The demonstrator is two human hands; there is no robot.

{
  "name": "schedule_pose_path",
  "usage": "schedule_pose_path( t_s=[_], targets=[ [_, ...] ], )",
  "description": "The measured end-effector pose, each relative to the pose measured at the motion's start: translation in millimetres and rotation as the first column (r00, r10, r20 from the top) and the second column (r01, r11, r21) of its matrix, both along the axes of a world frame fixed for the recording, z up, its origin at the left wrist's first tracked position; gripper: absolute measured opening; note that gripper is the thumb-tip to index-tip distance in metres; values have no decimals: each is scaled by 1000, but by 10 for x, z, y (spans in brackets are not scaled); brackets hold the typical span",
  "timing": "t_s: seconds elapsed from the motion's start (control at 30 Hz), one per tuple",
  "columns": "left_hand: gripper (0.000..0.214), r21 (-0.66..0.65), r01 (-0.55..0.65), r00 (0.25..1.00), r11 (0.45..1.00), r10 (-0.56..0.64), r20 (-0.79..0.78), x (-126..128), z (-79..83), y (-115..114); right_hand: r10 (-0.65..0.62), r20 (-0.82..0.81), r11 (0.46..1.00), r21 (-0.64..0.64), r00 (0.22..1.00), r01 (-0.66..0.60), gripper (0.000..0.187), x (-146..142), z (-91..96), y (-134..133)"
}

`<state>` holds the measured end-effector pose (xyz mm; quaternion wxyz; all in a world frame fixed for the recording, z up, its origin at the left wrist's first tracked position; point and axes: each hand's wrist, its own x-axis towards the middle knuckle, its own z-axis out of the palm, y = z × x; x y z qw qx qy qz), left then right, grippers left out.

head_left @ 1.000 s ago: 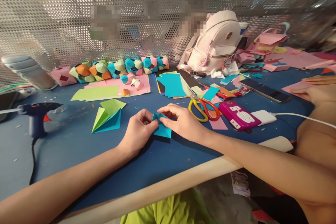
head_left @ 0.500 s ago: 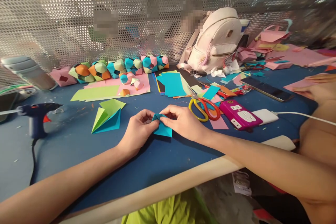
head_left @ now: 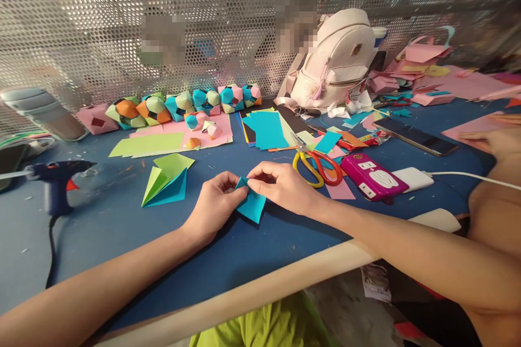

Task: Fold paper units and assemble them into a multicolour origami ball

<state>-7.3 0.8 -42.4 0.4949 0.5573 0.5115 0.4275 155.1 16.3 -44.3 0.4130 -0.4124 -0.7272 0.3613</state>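
Left hand (head_left: 215, 205) and right hand (head_left: 283, 187) tight on blue paper (head_left: 254, 208); illegible badge (head_left: 357, 49) on backpack (head_left: 344, 54).

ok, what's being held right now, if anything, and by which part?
A folded blue paper piece, pinched near its upper end by the left hand and right hand; its lower part sticks out free of the grip.

2 hands of the person, 1 left hand (head_left: 214, 203) and 1 right hand (head_left: 283, 187), on 1 folded blue paper (head_left: 253, 206); 7 folded paper balls (head_left: 179, 105) in the row; 1 glue gun (head_left: 57, 187), 1 tumbler (head_left: 44, 114), 1 backpack (head_left: 340, 65), 1 purple power block (head_left: 372, 176), 1 white charger (head_left: 415, 179); 1 pair of yellow-and-red scissors (head_left: 302, 147); the paper scraps (head_left: 353, 139) overlap too much to count
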Motion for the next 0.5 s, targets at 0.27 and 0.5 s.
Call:
schedule_pose_path(
  t_s=[0.27,0.5],
  targets=[
    [16,12,67,990,998,-65,-123,-1,-27,10,-14,28,996,88,999,12,11,36,29,-28],
    [19,52,74,982,996,-64,-175,1,-21,7,-8,29,996,93,1000,5,12,-8,15,-44]
  ],
)
